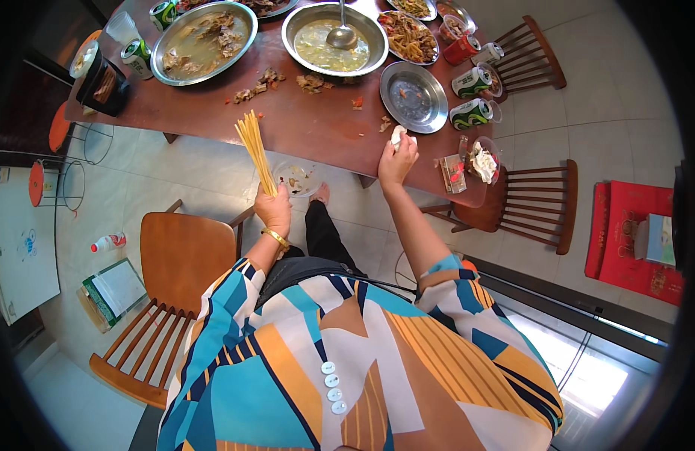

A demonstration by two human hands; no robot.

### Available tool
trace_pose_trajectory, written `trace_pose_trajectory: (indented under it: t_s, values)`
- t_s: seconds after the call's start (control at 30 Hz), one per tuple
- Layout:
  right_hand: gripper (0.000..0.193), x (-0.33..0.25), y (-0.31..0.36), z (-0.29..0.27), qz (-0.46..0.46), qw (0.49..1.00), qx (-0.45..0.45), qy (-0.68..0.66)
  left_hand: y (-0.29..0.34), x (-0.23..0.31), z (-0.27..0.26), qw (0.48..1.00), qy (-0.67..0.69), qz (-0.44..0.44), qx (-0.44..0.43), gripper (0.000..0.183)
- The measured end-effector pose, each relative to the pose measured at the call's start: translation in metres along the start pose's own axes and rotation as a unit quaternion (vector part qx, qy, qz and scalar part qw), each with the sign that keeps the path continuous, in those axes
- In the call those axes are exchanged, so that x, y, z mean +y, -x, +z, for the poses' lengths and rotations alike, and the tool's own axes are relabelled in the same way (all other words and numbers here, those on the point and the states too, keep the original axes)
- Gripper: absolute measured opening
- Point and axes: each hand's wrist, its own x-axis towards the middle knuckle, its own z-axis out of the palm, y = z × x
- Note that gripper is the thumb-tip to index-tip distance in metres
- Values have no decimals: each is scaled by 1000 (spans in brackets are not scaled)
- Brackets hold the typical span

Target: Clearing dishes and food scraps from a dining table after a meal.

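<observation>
My left hand (272, 209), with a gold bangle at its wrist, is closed round a bundle of wooden chopsticks (255, 150) that points up and away. Against its right side shows a clear plastic bowl (302, 180) with scraps in it; whether the fingers also grip it I cannot tell. My right hand (398, 159) is closed on a crumpled white tissue (398, 138) at the near edge of the brown table (325, 128). Just beyond that hand lies a metal plate (413, 96) with some residue. Food scraps (258, 84) are scattered on the tabletop.
Farther back stand a metal basin of stew (204, 45) and a soup basin (310, 56) with a ladle (342, 36). Several cans (471, 113) line the right side, near a cigarette box (452, 174). Wooden chairs (188, 244) flank me; a bottle (109, 242) lies on the floor.
</observation>
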Motion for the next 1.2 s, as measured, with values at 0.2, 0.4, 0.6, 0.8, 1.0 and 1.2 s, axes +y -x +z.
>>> trace_pose_trajectory:
  t_s: [0.2, 0.4, 0.6, 0.8, 1.0, 1.2]
  values:
    - [39, -23, -19, 26, 35, 997, -56, 36, -1, 8, -2, 1000, -5, -17, 3, 12]
    - [38, -45, -6, 42, -101, 989, -90, -66, -6, 1, -5, 1000, -16, -24, -4, 22]
    - [37, -71, -50, 72, -110, 989, 14, -95, -12, -6, -7, 999, 7, -41, 30, 20]
    - [16, -73, -82, 115, -17, 997, -71, -26, -13, -7, -6, 998, -16, -37, 45, 15]
    - [22, -107, -37, 81, -161, 962, -167, -142, -20, -1, -8, 996, 20, -48, 79, 15]
    - [25, -105, -32, 38, -117, 967, -129, -186, -25, -2, -9, 995, 27, -54, 82, 12]
